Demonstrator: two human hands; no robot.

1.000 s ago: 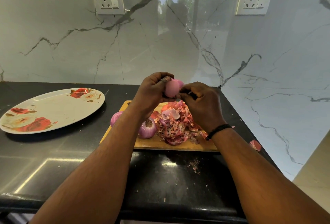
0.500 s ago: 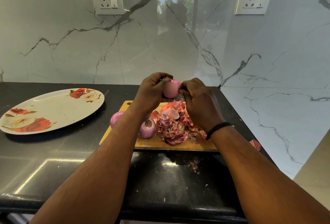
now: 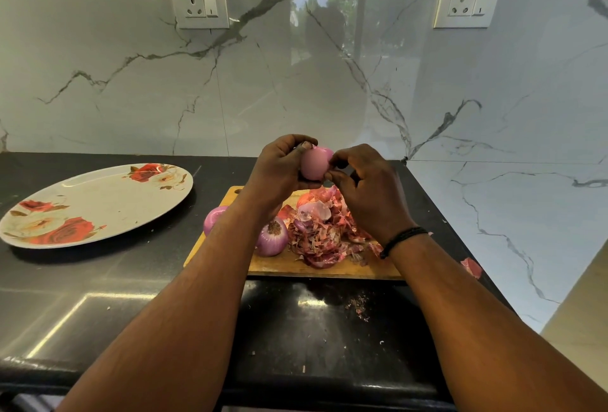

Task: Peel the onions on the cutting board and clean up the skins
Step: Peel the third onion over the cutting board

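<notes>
Head view: left hand [image 3: 279, 171] grips a nearly bare onion [image 3: 314, 165], right hand [image 3: 365, 188] pinches its skin; two onions [image 3: 271, 238] peeled-looking, skins pile [image 3: 325, 234] uncleared on the cutting board [image 3: 279, 263].

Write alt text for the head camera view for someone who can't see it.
Above a wooden cutting board, the left hand grips a pink onion while the right hand picks at its skin. Two more onions and a skin pile lie on the board; a floral plate sits left.

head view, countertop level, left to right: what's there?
Floral plate → onion partly behind the left forearm → onion with root end up → pile of skins → stray skin piece on the counter.
</notes>
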